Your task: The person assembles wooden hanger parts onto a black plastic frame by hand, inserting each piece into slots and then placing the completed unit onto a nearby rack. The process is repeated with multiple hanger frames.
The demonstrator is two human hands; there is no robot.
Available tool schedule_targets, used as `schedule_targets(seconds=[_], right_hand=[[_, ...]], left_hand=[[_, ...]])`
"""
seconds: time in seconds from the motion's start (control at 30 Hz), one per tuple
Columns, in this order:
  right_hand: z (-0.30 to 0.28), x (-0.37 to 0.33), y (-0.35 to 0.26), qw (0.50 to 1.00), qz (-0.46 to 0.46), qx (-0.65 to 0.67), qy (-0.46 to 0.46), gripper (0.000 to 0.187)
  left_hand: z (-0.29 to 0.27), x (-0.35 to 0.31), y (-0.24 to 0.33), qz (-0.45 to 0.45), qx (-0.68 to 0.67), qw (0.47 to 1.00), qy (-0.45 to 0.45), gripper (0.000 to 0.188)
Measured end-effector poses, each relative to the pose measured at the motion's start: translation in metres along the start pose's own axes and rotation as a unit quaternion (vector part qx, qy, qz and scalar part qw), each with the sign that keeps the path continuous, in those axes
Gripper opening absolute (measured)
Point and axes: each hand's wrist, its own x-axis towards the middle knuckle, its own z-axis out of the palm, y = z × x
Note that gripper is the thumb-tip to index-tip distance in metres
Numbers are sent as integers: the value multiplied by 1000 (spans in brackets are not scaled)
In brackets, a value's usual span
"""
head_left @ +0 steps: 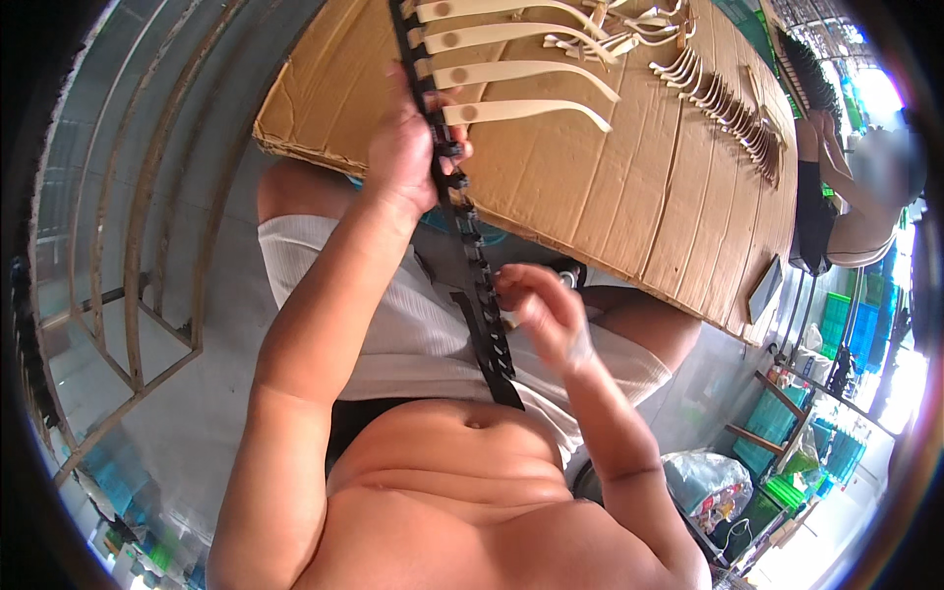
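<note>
A long black rack strip (pixel 458 202) runs from the cardboard-topped table down toward my waist, with a row of clips along it. My left hand (pixel 405 147) is closed around its upper part. Several cream eyeglass temples (pixel 531 75) stick out to the right from the upper clips, their curved tips at the far end. The clips below my left hand hold no temples. At the lower clips is my right hand (pixel 544 307), its fingers curled in and partly blurred. A small pale bit shows under the fingers, too unclear to name.
Cardboard (pixel 590 187) covers the table; a row of temples (pixel 723 113) and a loose heap (pixel 629 34) lie on it. A dark flat object (pixel 764 289) rests at its right corner. Another person (pixel 855 206) sits beyond. Metal bars (pixel 147 197) stand left, a plastic bag (pixel 706 484) lower right.
</note>
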Motion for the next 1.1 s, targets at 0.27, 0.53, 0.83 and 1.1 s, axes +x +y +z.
schedule_targets(seconds=[0.27,0.53,0.83,1.1], right_hand=[[23,-35,-36,996,25,-78,-41,51],[57,-22,-56,952,-181,-245,35,44],[-13,-53,-75,957,-118,-255,-76,34],[-123,80,-93,856,-228,-418,201,18]], left_hand=[[-6,-18,13,2,-59,998,25,53],[-25,-26,5,-103,-134,985,26,48],[14,-75,-17,-53,-152,978,132,50],[14,-102,-42,-71,-151,970,175,52]])
